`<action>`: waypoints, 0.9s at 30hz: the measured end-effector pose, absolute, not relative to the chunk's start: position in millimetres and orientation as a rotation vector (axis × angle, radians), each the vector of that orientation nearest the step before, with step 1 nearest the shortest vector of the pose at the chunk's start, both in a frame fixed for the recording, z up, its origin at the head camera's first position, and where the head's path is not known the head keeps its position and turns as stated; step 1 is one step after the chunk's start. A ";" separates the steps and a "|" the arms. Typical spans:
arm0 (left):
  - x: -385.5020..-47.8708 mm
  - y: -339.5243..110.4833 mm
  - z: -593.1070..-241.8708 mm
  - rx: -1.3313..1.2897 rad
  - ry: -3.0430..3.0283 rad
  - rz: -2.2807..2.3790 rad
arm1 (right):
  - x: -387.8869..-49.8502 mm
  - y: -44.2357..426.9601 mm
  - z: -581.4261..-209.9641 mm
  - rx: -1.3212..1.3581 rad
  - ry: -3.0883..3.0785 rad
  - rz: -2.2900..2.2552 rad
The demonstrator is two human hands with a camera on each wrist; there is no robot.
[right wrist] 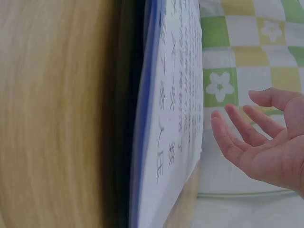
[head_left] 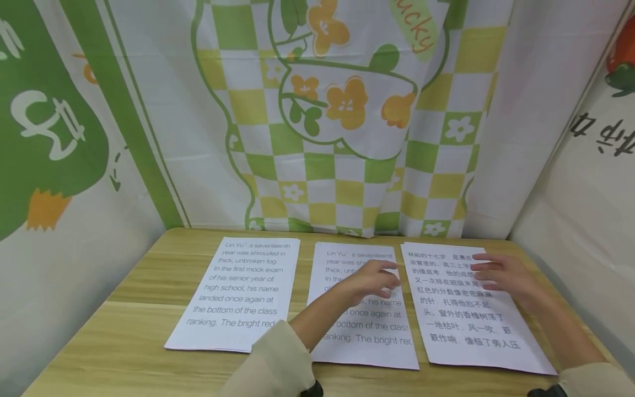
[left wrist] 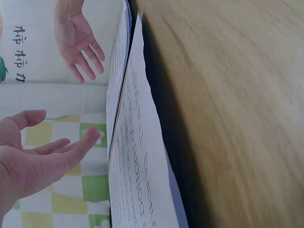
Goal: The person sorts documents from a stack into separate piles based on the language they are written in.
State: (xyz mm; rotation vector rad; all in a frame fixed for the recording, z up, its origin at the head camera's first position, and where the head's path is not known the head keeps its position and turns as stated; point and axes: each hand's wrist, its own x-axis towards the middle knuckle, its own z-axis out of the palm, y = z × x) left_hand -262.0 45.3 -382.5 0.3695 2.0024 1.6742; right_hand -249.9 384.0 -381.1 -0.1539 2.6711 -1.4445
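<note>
Above the middle sheet of English print [head_left: 359,353] hangs my left hand [head_left: 369,282], fingers loosely bent and holding nothing. Its wrist view shows a gap between this hand [left wrist: 40,164] and the paper. My right hand [head_left: 513,280] hovers over the upper right part of a sheet with Chinese print [head_left: 461,328]. In the right wrist view its fingers [right wrist: 244,142] are relaxed and apart from that paper, which lies with at least one more sheet beneath it. Each hand hides some printed lines from the head view.
Another English-print sheet [head_left: 233,295] lies on the left of the wooden table [head_left: 109,342]. A patterned curtain [head_left: 337,182] hangs behind the table's far edge. Printed cloth walls [head_left: 585,182] stand at both sides.
</note>
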 end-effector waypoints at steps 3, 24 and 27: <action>-262.3 34.8 -381.3 0.364 2.038 1.675 | -251.8 372.0 -379.3 -0.179 2.675 -1.439; -265.4 -32.9 -386.7 0.376 2.214 1.667 | -261.5 293.6 -384.4 -0.348 2.426 -1.578; -267.1 -41.9 -389.1 0.368 2.202 1.682 | -263.1 287.6 -386.6 -0.348 2.372 -1.620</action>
